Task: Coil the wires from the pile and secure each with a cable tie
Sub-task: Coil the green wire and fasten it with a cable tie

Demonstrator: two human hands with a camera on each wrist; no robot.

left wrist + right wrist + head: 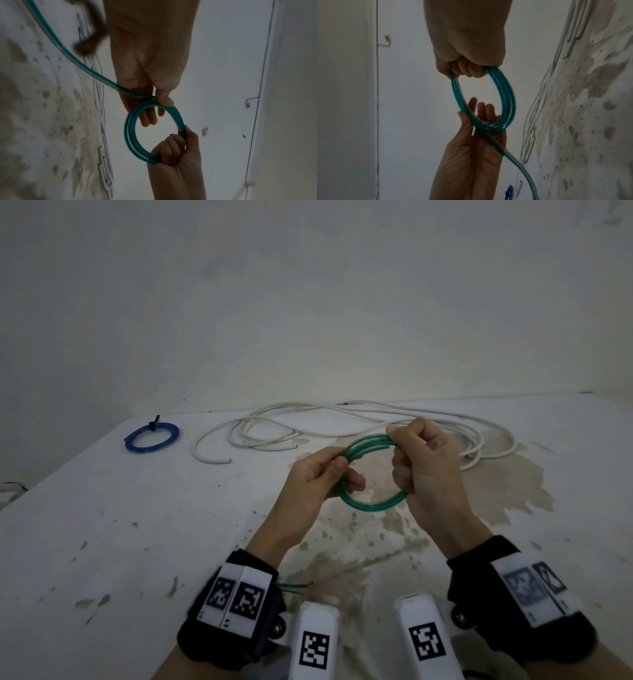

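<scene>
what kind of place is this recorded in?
Likely a plain indoor room used as a makeshift workbench: a stained white table against a bare white wall, loose white cable, and a wall switch.

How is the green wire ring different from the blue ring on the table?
The green wire ring is held up in the left hand and right hand; the blue ring lies on the table. The blue ring has a black cable tie on it; the green one shows none. The green one has a loose tail trailing off; the blue one has none that I can see. Both are wire wound into round loops.
</scene>
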